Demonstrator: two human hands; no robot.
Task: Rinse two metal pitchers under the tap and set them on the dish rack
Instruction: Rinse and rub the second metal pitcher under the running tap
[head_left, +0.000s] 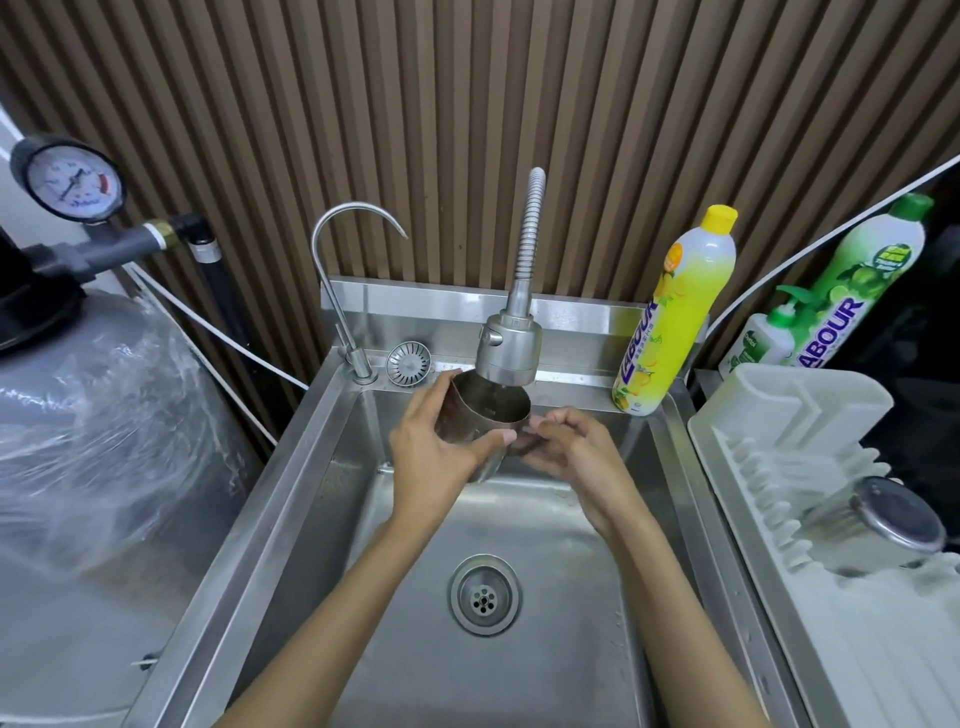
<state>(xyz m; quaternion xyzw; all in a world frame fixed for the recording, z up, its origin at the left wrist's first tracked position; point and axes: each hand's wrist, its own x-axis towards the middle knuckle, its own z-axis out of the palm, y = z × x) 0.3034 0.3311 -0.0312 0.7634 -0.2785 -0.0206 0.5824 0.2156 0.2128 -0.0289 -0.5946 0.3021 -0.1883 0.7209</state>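
A metal pitcher (485, 415) is held tilted over the steel sink (322, 457), its open mouth right under the flexible tap's spray head (508, 349). My left hand (431, 457) wraps around the pitcher's body from the left. My right hand (576, 452) grips its right side, fingers pinched at the rim or handle. Whether water runs I cannot tell. A second metal pitcher (878, 525) lies upside down on the white dish rack (779, 415) at the right.
A slim gooseneck tap (337, 270) and a loose strainer (409, 362) sit on the sink's back ledge. A yellow detergent bottle (675, 312) and green bottles (852, 291) stand at the right. A grey tank with a pressure gauge (70, 179) fills the left. The drain (484, 601) lies below my arms.
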